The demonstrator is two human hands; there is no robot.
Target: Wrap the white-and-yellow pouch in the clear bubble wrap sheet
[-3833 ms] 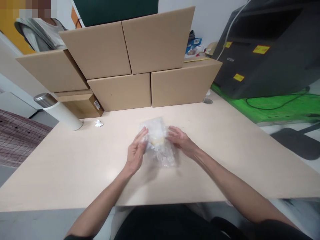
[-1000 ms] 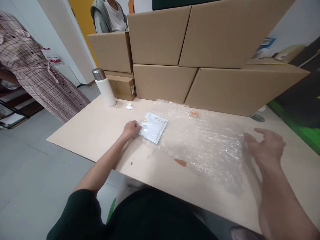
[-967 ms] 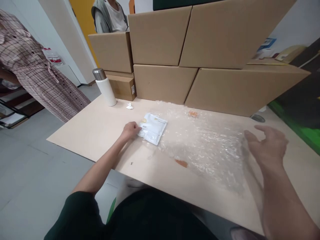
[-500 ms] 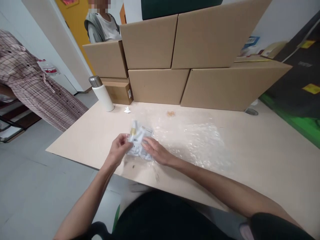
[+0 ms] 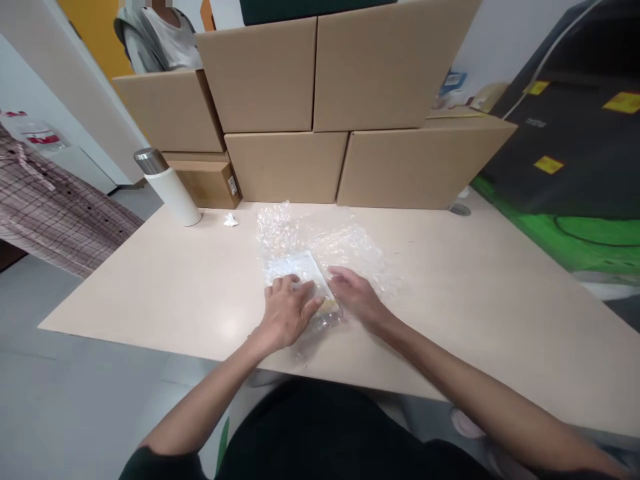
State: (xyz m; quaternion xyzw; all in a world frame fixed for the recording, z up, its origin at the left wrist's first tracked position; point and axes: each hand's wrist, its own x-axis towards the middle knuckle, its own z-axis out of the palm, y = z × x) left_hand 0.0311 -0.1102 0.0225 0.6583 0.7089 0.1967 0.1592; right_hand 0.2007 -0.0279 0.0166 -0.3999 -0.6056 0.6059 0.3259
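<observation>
A flat white packet [image 5: 305, 265] lies on the table under or inside clear bubble wrap [image 5: 345, 237], which spreads out behind it and to its right. A yellowish patch shows at the packet's near right end. My left hand [image 5: 290, 310] rests palm down on the packet, fingers spread and pressing on the wrapped surface. Beside the packet's right edge is my right hand [image 5: 357, 297], slightly blurred, its fingers stretched toward the packet. Whether its fingertips touch the wrap, I cannot tell.
Stacked cardboard boxes [image 5: 285, 167] line the table's back. A white bottle with a metal cap [image 5: 173, 193] stands at the back left near a crumpled white scrap [image 5: 231, 220]. A person in a grey jacket [image 5: 145, 43] is behind the boxes; plaid clothing [image 5: 60, 193] shows at left.
The packet has turned and shifted; bubble wrap now lies around it. My left hand went from pinching its edge to lying flat on it. My right hand moved off to its right side.
</observation>
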